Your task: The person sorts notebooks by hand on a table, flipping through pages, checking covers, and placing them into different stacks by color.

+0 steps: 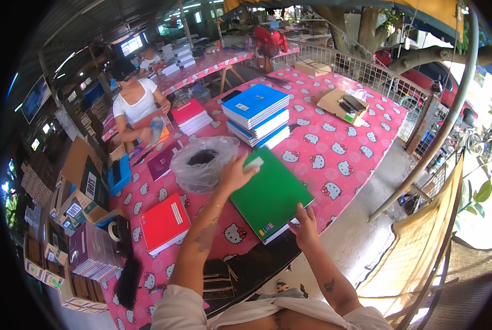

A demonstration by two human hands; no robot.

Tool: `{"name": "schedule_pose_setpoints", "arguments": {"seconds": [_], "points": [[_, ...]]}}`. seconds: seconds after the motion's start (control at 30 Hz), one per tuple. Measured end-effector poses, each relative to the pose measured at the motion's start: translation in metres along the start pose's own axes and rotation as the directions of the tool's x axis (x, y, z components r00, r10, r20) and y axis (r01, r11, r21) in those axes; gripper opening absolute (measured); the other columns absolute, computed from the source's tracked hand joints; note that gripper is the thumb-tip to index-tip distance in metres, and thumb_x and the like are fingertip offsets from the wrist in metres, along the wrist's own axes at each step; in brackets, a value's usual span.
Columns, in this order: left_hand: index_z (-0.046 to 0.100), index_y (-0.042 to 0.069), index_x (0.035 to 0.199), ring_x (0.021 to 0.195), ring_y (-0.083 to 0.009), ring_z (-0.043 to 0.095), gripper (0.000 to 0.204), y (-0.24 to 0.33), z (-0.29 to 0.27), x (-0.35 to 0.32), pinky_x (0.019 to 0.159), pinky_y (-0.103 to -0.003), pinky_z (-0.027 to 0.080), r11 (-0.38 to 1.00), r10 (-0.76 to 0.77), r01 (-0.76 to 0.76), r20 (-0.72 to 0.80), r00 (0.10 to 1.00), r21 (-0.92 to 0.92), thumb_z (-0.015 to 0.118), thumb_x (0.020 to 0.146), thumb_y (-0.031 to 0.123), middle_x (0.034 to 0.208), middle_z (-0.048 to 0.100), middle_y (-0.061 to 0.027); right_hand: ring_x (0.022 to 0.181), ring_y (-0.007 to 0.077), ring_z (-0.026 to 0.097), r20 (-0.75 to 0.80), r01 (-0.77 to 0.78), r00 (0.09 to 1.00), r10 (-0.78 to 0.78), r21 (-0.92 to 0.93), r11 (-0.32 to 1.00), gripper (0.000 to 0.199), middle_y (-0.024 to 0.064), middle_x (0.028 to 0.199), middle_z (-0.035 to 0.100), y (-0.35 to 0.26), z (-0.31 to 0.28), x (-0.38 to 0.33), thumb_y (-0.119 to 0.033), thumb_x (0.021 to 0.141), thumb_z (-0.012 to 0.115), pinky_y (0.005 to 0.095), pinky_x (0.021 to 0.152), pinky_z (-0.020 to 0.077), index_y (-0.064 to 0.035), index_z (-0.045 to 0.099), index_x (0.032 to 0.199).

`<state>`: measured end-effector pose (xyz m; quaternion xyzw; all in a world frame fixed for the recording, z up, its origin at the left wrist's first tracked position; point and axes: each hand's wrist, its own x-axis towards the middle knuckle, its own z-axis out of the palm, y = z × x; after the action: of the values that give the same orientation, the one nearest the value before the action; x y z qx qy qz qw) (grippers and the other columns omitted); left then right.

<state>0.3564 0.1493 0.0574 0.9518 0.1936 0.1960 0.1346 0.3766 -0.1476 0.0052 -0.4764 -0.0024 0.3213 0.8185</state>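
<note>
A green notebook [272, 190] lies at the table's near middle, with white page edges and a bit of blue showing under its near side. My left hand [237, 175] is over its far left edge, closed on a small white item [253, 164] whose kind I cannot make out. At the near right corner of the notebook, the fingers and thumb of my right hand [305, 224] grip the edge. Left of my left hand sits a clear plastic bag [188, 175] with something dark in it. A stack of blue notebooks [257, 105] stands just beyond the green one.
The pink patterned tablecloth [312, 144] also bears red notebooks [165, 221], a pink-red stack [191, 115], a purple notebook [163, 161] and an open cardboard box [342, 107]. Cartons [84, 187] stand at left. Across the table a co-worker [139, 107] handles items. A red fan [269, 41] stands behind.
</note>
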Motion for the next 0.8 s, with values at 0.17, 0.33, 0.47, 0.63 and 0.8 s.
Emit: {"name": "schedule_pose_setpoints", "arguments": {"seconds": [0.17, 0.33, 0.47, 0.63, 0.8], "points": [[0.051, 0.003, 0.143, 0.132, -0.0418, 0.049, 0.086, -0.032, 0.102, -0.031, 0.112, -0.054, 0.035, 0.997, -0.033, 0.032, 0.022, 0.999, 0.066, 0.063, 0.088, 0.068, 0.136, 0.057, -0.0248, 0.145, 0.0290, 0.036, -0.239, -0.349, 0.916, 0.323, -0.076, 0.934, 0.077, 0.0101, 0.157, 0.040, 0.060, -0.062, 0.029, -0.053, 0.094, 0.065, 0.0730, 0.112, 0.0208, -0.0143, 0.035, 0.154], [0.056, 0.002, 0.134, 0.117, -0.0417, 0.063, 0.088, -0.033, 0.094, -0.019, 0.101, -0.051, 0.047, 0.981, -0.172, 0.182, 0.135, 0.976, -0.072, 0.066, 0.083, 0.072, 0.128, 0.064, -0.0236, 0.154, 0.0403, 0.016, -0.138, -0.507, 0.851, 0.507, 0.040, 0.861, 0.071, 0.0130, 0.167, 0.023, 0.047, -0.014, 0.053, -0.044, 0.099, 0.061, 0.0799, 0.112, 0.0071, -0.0154, 0.031, 0.157], [0.056, 0.002, 0.134, 0.114, -0.0406, 0.065, 0.088, -0.016, 0.074, -0.001, 0.093, -0.047, 0.053, 0.981, -0.122, 0.159, 0.276, 0.953, -0.114, 0.067, 0.081, 0.072, 0.123, 0.067, -0.0221, 0.154, 0.0417, 0.015, -0.101, -0.499, 0.860, 0.501, 0.044, 0.865, 0.067, 0.0141, 0.168, 0.019, 0.054, -0.021, 0.060, -0.042, 0.101, 0.058, 0.0805, 0.111, 0.0088, -0.0159, 0.032, 0.157], [0.054, 0.001, 0.136, 0.121, -0.0433, 0.060, 0.088, -0.039, 0.082, -0.018, 0.101, -0.049, 0.047, 0.992, -0.121, 0.124, 0.079, 0.990, -0.036, 0.069, 0.082, 0.069, 0.128, 0.064, -0.0250, 0.152, 0.0381, 0.019, -0.065, -0.403, 0.913, 0.404, 0.024, 0.915, 0.067, 0.0150, 0.165, 0.019, 0.057, -0.043, 0.039, -0.042, 0.101, 0.059, 0.0747, 0.113, 0.0192, -0.0159, 0.032, 0.156], [0.034, -0.008, 0.151, 0.138, -0.0410, 0.047, 0.082, -0.049, 0.068, -0.074, 0.115, -0.044, 0.035, 0.523, -0.802, 0.438, -0.250, 0.542, -0.731, 0.061, 0.097, 0.047, 0.148, 0.047, -0.0299, 0.149, 0.0343, 0.030, -0.052, 0.388, 0.815, -0.577, -0.690, 0.610, 0.069, 0.0189, 0.153, 0.043, -0.019, -0.041, 0.040, -0.041, 0.100, 0.061, 0.0492, 0.118, 0.0294, -0.0033, 0.039, 0.153]]}}
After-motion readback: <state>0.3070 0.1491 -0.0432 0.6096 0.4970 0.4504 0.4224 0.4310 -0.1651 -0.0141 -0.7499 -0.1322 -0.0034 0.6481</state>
